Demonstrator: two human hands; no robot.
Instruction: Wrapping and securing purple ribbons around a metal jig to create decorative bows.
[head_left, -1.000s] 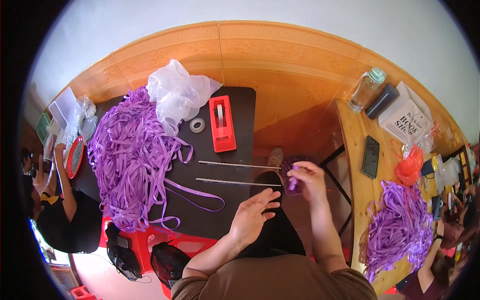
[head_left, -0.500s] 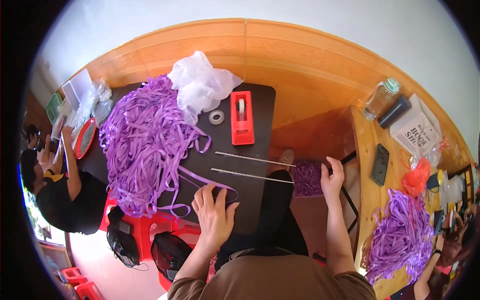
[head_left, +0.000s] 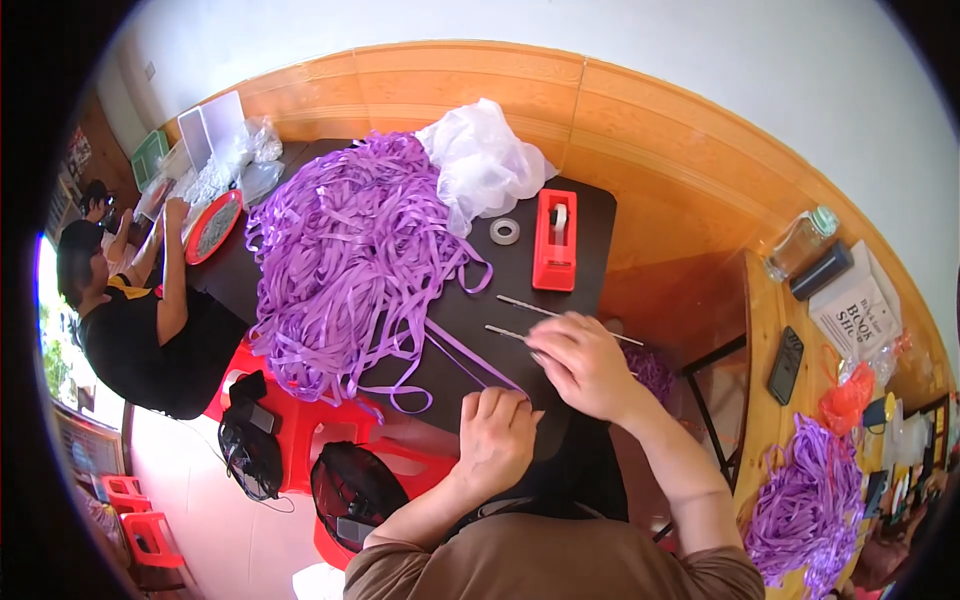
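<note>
A big tangled heap of purple ribbon [head_left: 345, 265] covers much of the dark table [head_left: 585, 210]. One ribbon strand [head_left: 462, 352] runs from it to my left hand [head_left: 496, 438], whose fingers are curled closed over it at the near table edge. Just to the right, my right hand [head_left: 588, 372] reaches in above the table with fingers bent downward; its fingertips are partly hidden. It covers part of the nearer thin metal rod [head_left: 503, 332]. Another thin rod [head_left: 520, 303] lies beyond, also partly behind that hand.
A red tape dispenser [head_left: 555, 275], a tape roll [head_left: 494, 231] and a white plastic bag [head_left: 490, 165] lie at the back. On the wooden table [head_left: 742, 480] to the right are a phone [head_left: 786, 365] and more ribbon [head_left: 805, 500]. A co-worker [head_left: 150, 340] sits at left by a red tray [head_left: 190, 257].
My right hand has come in from the right, over the rods. My left hand has closed over the ribbon strand, which now stretches straighter. The whole view has shifted.
</note>
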